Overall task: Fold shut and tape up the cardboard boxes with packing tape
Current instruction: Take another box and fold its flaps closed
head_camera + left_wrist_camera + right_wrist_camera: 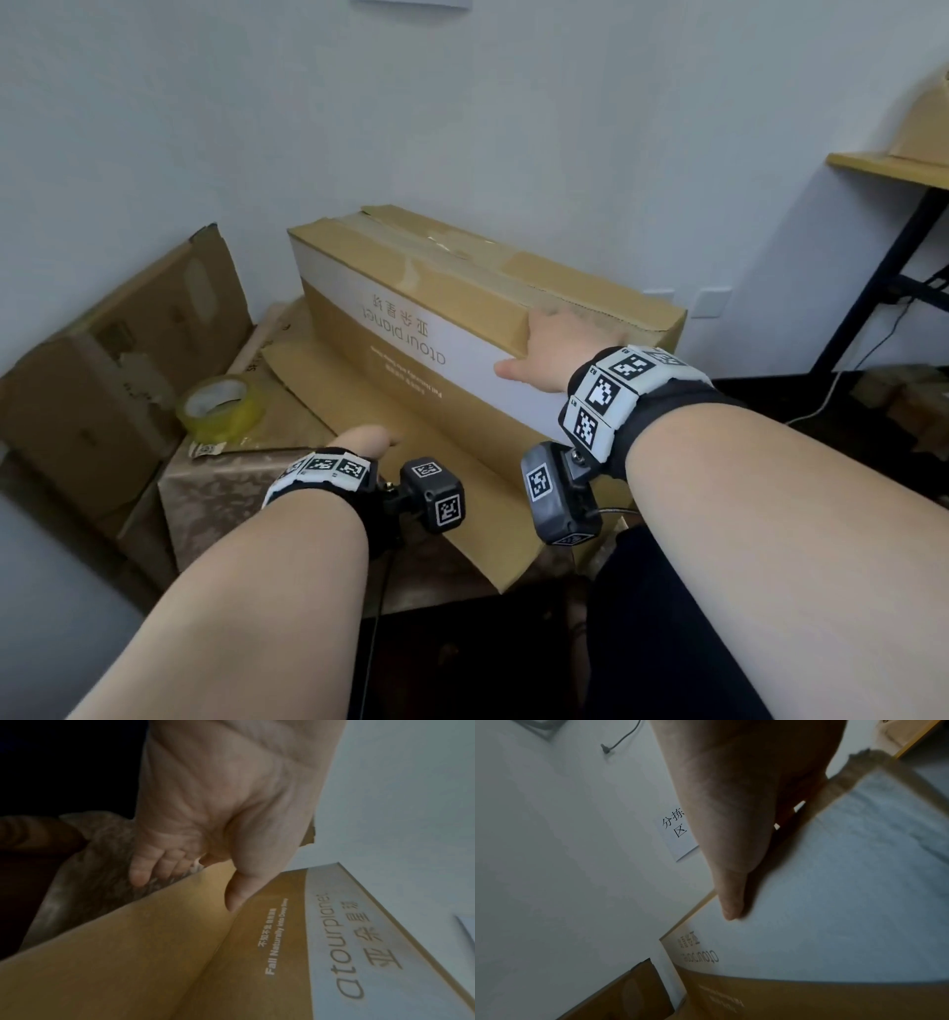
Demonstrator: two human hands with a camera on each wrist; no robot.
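Nearby, yellowish tape roll [221, 407] sits on brown-covered table [221, 493], left of long cardboard box [462, 318]. Flattened cartons [102, 370] lean against white wall behind roll. Wooden shelf [888, 164] stands far right. Box lies on table, printed side facing person, loose bottom flap [436, 493] spread toward them. Right hand [557, 342] rests flat over box's near top edge, fingers straight, thumb on white panel. Left hand [218, 817] pinches flap edge, thumb on top, fingers curled beneath.

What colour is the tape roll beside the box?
Translucent yellow; the tape roll shows best in the head view.
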